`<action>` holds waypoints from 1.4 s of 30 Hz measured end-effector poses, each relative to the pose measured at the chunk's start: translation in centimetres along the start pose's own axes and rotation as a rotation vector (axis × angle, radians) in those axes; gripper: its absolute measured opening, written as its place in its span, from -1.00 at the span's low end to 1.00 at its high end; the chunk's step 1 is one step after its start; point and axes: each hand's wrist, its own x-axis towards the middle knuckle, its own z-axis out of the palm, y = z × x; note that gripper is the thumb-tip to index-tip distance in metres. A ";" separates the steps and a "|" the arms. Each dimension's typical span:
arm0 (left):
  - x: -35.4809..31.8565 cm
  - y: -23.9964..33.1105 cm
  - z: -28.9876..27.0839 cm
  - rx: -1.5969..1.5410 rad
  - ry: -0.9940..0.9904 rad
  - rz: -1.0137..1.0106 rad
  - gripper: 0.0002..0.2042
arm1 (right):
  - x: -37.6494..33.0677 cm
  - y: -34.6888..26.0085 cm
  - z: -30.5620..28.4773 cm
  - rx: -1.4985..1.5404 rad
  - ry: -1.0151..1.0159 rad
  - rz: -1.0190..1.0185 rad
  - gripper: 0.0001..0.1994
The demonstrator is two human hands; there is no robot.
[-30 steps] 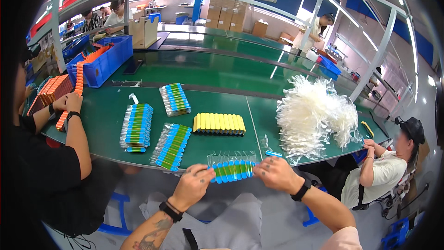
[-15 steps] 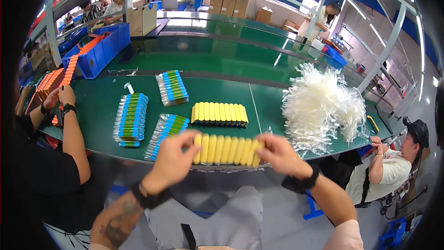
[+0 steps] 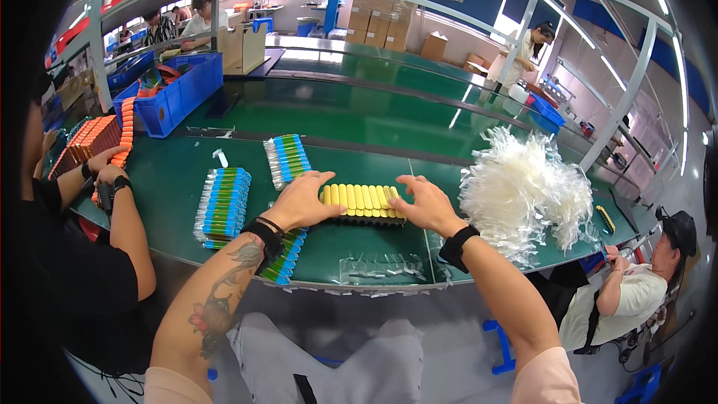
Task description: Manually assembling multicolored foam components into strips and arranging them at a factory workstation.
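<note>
A row of yellow cylinders that look like battery cells [image 3: 360,197] lies on top of a dark-edged stack [image 3: 368,221] on the green table. My left hand [image 3: 299,200] grips the row at its left end, thumb along the near side and index finger stretched beyond it. At the right end, my right hand [image 3: 426,206] has its thumb against the last cells and its fingers behind them. Blue, green and clear strips form bundles: a tall stack [image 3: 224,202], a far one [image 3: 287,158], and a near one [image 3: 284,260] partly under my left forearm.
A heap of clear plastic strips [image 3: 516,194] covers the table's right part. Flat clear pieces [image 3: 381,268] lie at the near edge. Blue bins [image 3: 176,101] stand at left, beside a co-worker's hands [image 3: 108,168] with orange cells. Another person [image 3: 636,277] sits at right.
Both hands have moved away from me, carrying the yellow row from above the near edge onto the stack. Clear pieces at the edge have come into view.
</note>
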 end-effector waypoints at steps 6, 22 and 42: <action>1.6 1.0 -0.9 0.197 -0.361 0.106 0.04 | 1.0 0.9 1.5 0.078 -0.094 -0.301 -0.12; 1.7 0.9 -0.1 0.301 -0.333 0.135 -0.09 | 1.0 1.0 1.9 0.096 -0.121 -0.183 -0.13; -5.9 5.3 0.6 -0.648 0.211 0.040 -0.70 | -4.7 -6.6 0.5 0.038 -0.314 -0.434 -0.37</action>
